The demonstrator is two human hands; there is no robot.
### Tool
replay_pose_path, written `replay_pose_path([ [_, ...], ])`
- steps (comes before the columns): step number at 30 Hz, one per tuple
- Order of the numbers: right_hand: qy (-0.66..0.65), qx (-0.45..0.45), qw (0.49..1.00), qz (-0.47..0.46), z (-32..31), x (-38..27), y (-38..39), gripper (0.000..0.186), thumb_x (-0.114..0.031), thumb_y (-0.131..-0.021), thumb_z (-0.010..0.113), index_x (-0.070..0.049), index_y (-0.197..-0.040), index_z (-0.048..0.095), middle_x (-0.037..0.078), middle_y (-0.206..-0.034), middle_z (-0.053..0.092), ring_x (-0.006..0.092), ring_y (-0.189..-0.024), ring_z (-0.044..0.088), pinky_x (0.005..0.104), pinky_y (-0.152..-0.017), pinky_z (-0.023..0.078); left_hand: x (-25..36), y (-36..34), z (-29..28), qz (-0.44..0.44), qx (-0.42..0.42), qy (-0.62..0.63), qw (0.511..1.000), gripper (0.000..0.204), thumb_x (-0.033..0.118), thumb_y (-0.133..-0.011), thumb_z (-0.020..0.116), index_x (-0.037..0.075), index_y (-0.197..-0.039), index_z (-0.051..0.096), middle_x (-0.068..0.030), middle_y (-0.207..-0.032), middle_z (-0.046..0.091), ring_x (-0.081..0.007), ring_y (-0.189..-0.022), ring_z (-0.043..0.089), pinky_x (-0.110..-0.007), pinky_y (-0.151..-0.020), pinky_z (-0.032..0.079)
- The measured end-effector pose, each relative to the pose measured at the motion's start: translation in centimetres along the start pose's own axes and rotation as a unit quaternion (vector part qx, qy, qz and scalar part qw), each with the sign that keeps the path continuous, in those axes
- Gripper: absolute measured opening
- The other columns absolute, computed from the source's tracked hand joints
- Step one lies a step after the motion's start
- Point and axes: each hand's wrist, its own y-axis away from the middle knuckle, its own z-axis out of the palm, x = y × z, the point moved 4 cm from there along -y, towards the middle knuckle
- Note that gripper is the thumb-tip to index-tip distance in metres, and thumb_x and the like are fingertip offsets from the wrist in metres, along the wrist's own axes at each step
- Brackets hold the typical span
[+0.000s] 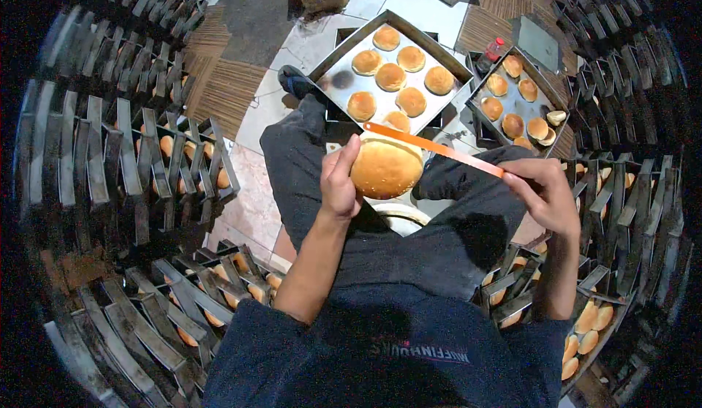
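My left hand (338,178) grips a round golden bun (386,168) in front of my lap. My right hand (542,191) holds one end of a long thin orange blade (431,145), whose far end lies across the top edge of the bun. Just beyond the bun, a metal baking tray (338,86) carries several more buns on the floor. A second tray (523,107) to its right holds several buns, some of them cut.
Stacks of metal trays with buns (172,159) surround me on the left, the lower left and the right. My legs in dark trousers stretch toward the trays. A white bowl (404,216) sits between my knees. A small red-capped bottle (496,48) stands between the two trays.
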Motion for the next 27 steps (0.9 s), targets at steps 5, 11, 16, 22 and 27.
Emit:
replay_pose_path([
  [5, 0.056, -0.014, 0.998, -0.031, -0.9, -2.1, 0.0, 0.014, 0.000, -0.078, 0.063, 0.005, -0.091, 0.066, 0.014, -0.070, 0.062, 0.0221, -0.061, 0.060, 0.0308, -0.056, 0.044, 2.1, 0.5, -0.4, 0.064, -0.019, -0.059, 0.996, 0.034, 0.023, -0.097, 0.046, -0.003, -0.087, 0.065, -0.0058, -0.081, 0.066, -0.0095, -0.070, 0.060, -0.023, -0.065, 0.046],
  [11, 0.163, -0.067, 0.984, -0.009, -1.1, -4.3, -0.4, 0.032, 0.006, -0.065, 0.062, 0.002, -0.097, 0.065, 0.014, -0.072, 0.062, 0.0286, -0.067, 0.064, 0.0326, -0.060, 0.048, 4.2, 1.0, -0.7, 0.115, -0.027, -0.179, 0.977, 0.033, 0.020, -0.098, 0.044, -0.005, -0.088, 0.064, -0.0033, -0.077, 0.063, -0.0072, -0.067, 0.056, -0.022, -0.063, 0.043],
  [16, 0.141, -0.098, 0.984, -0.050, -4.5, -5.7, -0.6, 0.029, 0.006, -0.062, 0.061, 0.001, -0.090, 0.066, 0.013, -0.078, 0.065, 0.0266, -0.072, 0.065, 0.0331, -0.063, 0.050, 4.0, 0.8, -1.4, 0.093, -0.142, -0.284, 0.944, 0.030, 0.017, -0.097, 0.046, -0.005, -0.089, 0.064, -0.0070, -0.076, 0.062, -0.0086, -0.069, 0.055, -0.025, -0.063, 0.043],
  [22, 0.251, -0.297, 0.915, -0.108, -3.8, -8.5, -5.3, 0.007, 0.000, -0.067, 0.067, 0.001, -0.073, 0.064, 0.009, -0.067, 0.062, 0.0238, -0.066, 0.063, 0.0331, -0.060, 0.049, 2.2, 1.8, 1.2, 0.035, -0.201, -0.215, 0.955, 0.032, 0.016, -0.096, 0.046, -0.009, -0.088, 0.063, -0.0104, -0.078, 0.063, -0.0131, -0.070, 0.057, -0.026, -0.065, 0.044],
  [27, 0.245, -0.130, 0.959, -0.053, -7.2, -11.1, -4.1, 0.013, -0.005, -0.068, 0.073, 0.000, -0.080, 0.070, 0.008, -0.074, 0.065, 0.0223, -0.077, 0.061, 0.0358, -0.070, 0.047, 1.7, 2.0, 2.3, 0.003, -0.187, -0.153, 0.970, 0.033, 0.018, -0.098, 0.044, -0.008, -0.091, 0.063, -0.0073, -0.082, 0.064, -0.0108, -0.071, 0.057, -0.024, -0.066, 0.044],
])
